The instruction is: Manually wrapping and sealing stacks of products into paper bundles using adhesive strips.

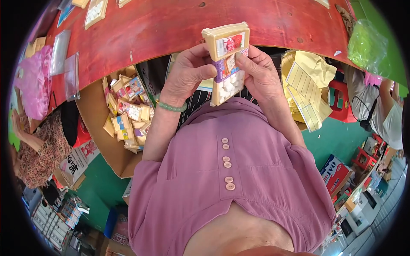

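Beige package [226, 64] is held up at the near edge of the table [149, 38], left hand [188, 72] and right hand [261, 73] each in a thumb-and-finger grip pinching its middle; light, even pressure should steady it without denting.

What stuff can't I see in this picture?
In the head view:
- Back of the held package: turned away from the camera.
- Some fingertips of the left grip and right grip: hidden behind that package.
- Bottom of the cardboard box: covered by the heaped packages.
- Far end of the white-filled package on the red table: cut off by the top edge.
- Fine print on the heap: too small.
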`<action>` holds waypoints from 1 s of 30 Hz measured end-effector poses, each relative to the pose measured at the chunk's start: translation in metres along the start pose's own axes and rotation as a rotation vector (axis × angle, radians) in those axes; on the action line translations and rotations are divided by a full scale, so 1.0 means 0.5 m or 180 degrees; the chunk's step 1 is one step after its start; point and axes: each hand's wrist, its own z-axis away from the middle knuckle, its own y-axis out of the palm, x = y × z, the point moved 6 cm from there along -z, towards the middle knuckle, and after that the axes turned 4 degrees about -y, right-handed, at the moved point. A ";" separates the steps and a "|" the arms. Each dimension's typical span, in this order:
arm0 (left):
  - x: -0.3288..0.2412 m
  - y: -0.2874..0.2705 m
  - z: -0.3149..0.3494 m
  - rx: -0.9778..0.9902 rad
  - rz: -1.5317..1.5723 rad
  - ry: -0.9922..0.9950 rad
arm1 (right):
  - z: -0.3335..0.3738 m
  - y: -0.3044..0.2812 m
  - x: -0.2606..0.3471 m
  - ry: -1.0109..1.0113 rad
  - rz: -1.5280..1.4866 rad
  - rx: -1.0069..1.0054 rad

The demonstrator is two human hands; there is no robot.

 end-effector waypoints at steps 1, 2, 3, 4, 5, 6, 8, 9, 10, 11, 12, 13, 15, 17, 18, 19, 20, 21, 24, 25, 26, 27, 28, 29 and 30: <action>0.002 0.003 0.000 0.0042 -0.0048 -0.0051 | 0.002 -0.004 -0.002 -0.0029 -0.0052 -0.0003; 0.002 0.001 -0.001 0.0013 -0.0046 -0.0042 | 0.001 -0.010 -0.001 -0.0072 -0.0096 -0.0012; 0.006 0.000 -0.003 -0.0004 -0.0091 -0.0167 | 0.001 -0.014 -0.001 -0.0057 -0.0163 0.0070; 0.010 -0.001 -0.004 -0.0021 -0.0137 -0.0292 | 0.002 -0.013 -0.001 -0.0032 -0.0174 0.0084; 0.009 -0.001 -0.007 -0.0045 -0.0134 -0.0278 | 0.005 -0.011 0.000 0.0013 -0.0156 0.0081; 0.004 0.003 -0.011 0.0007 -0.0308 -0.0199 | 0.007 -0.011 0.000 0.0058 -0.0138 0.0079; -0.003 0.009 -0.015 0.0030 -0.0484 -0.0112 | 0.006 -0.011 -0.004 0.0125 -0.0082 0.0124; -0.002 0.010 -0.016 -0.0004 -0.0525 -0.0217 | 0.007 -0.010 -0.005 0.0153 -0.0138 0.0159; 0.000 0.010 -0.016 -0.0039 -0.0566 -0.0321 | 0.009 -0.008 -0.006 0.0180 -0.0195 0.0196; -0.001 0.009 -0.017 -0.0089 -0.0573 -0.0295 | 0.010 -0.007 -0.008 0.0216 -0.0209 0.0237; -0.002 0.015 -0.020 -0.0027 -0.0758 -0.0191 | 0.012 -0.008 -0.007 0.0192 -0.0056 0.0259; -0.001 0.024 -0.021 0.0030 -0.0945 -0.0087 | 0.015 -0.009 -0.005 0.0168 0.0096 0.0288; 0.005 0.044 -0.018 0.0055 -0.1024 -0.0079 | 0.023 0.000 -0.005 0.0198 0.0111 0.0336; 0.016 0.066 -0.017 0.0358 -0.1127 0.0000 | 0.035 -0.013 -0.010 0.0261 0.0193 0.0473; 0.024 0.074 -0.020 0.0560 -0.1174 0.0102 | 0.042 -0.013 -0.009 0.0240 0.0079 0.0475; 0.030 0.087 -0.014 0.0575 -0.0940 -0.0050 | 0.045 -0.020 -0.015 0.0262 -0.0069 0.0643; 0.046 0.089 -0.016 0.0776 -0.0876 0.0011 | 0.050 -0.030 -0.019 0.0283 -0.0200 0.0794; 0.068 0.080 -0.015 0.0875 -0.0711 -0.0066 | 0.054 -0.035 -0.014 0.0305 -0.0214 0.0836; 0.089 0.067 0.016 0.0794 -0.0431 -0.0241 | 0.059 -0.039 -0.013 0.0186 -0.0095 0.0644; 0.094 0.066 0.028 0.0660 -0.0296 -0.0372 | 0.061 -0.042 -0.017 0.0220 -0.0128 0.0560; 0.092 0.067 0.039 0.0632 -0.0314 -0.0344 | 0.061 -0.035 -0.019 0.0234 -0.0135 0.0601; 0.082 0.055 0.050 0.0243 -0.0348 -0.0171 | 0.059 -0.035 -0.015 0.0101 -0.0006 0.0359; 0.072 0.043 0.065 -0.0146 -0.0378 0.0000 | 0.057 -0.036 -0.012 -0.0032 0.0119 0.0113; 0.062 0.037 0.076 -0.0483 -0.0401 0.0143 | 0.055 -0.035 -0.003 -0.0136 0.0361 0.0021; 0.058 0.042 0.088 -0.0460 -0.0408 0.0133 | 0.053 -0.031 -0.005 -0.0158 0.0361 0.0007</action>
